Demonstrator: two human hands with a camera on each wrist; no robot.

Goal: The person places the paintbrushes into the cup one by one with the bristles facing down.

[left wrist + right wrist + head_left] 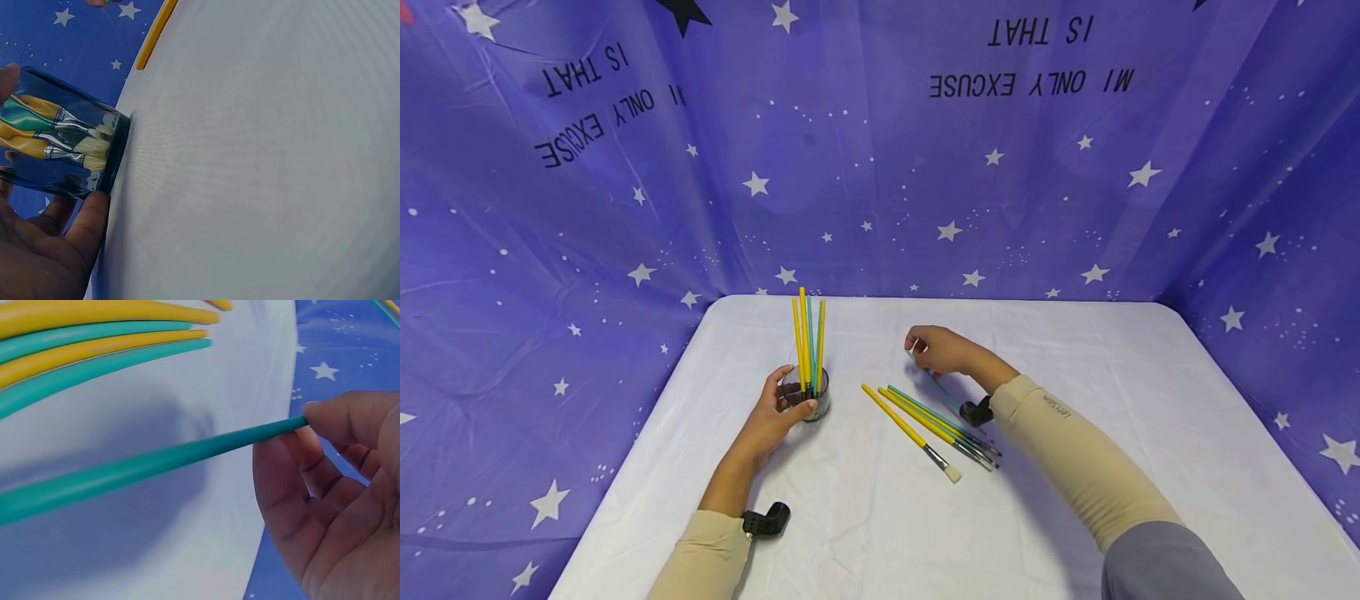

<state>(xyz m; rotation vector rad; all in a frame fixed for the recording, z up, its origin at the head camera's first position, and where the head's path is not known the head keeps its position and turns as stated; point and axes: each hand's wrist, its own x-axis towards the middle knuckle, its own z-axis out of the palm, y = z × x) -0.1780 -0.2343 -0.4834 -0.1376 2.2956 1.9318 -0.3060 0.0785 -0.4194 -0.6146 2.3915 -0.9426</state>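
Note:
My left hand grips a clear glass on the left part of the table, fingers on one side and thumb on the other. Several yellow and green paintbrushes stand in it, bristles down; the left wrist view shows their pale bristles near the glass bottom. Over the table to the right, my right hand pinches a green paintbrush by the thin end of its handle, between thumb and fingertips. Its bristle end is hidden near the wrist camera in the head view.
Between the hands lies a loose bunch of yellow and green paintbrushes, bristles toward me. One yellow flat brush lies slightly apart on its left. A white cloth covers the table, and purple star-patterned curtains surround its back and sides.

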